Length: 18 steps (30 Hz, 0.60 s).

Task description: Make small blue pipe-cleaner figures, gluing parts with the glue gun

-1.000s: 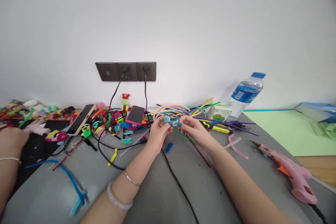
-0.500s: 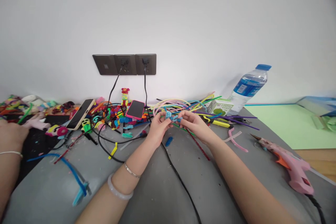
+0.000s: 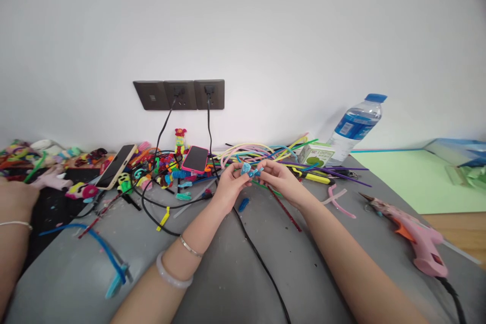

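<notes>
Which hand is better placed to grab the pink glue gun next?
Right hand, probably: the pink, pistol-shaped plastic glue gun lies on that side; your left hand is farther. Both hold small fuzzy blue pieces.

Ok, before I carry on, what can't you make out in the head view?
Head view, hidden: the full shape of the blue pipe-cleaner piece, partly covered by the left hand and right hand.
Head view, cut off: part of the co-worker's hand, by the left edge.
Head view, cut off: the end of the glue gun's cord, by the bottom edge.
</notes>
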Tool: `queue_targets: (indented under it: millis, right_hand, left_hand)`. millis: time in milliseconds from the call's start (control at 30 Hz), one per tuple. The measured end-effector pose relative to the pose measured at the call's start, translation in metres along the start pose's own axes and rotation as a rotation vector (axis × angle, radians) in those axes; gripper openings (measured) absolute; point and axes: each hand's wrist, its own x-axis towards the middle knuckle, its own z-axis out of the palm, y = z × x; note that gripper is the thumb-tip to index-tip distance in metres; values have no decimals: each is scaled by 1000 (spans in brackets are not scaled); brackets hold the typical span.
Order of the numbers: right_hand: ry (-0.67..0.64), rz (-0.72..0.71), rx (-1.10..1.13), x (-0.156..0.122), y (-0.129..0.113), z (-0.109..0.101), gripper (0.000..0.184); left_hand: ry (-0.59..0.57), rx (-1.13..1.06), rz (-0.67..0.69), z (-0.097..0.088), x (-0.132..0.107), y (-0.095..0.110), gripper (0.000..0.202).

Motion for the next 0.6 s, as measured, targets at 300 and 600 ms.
queue_targets:
  millis: [300, 600]
  right_hand:
    - [-1, -50, 9, 1, -1, 0, 35]
    - [37, -29, 55, 2, 1, -1, 34]
  left_hand:
    - [13, 8, 27, -2, 1, 0, 47]
    - [-5, 13, -5, 1, -1, 2, 39]
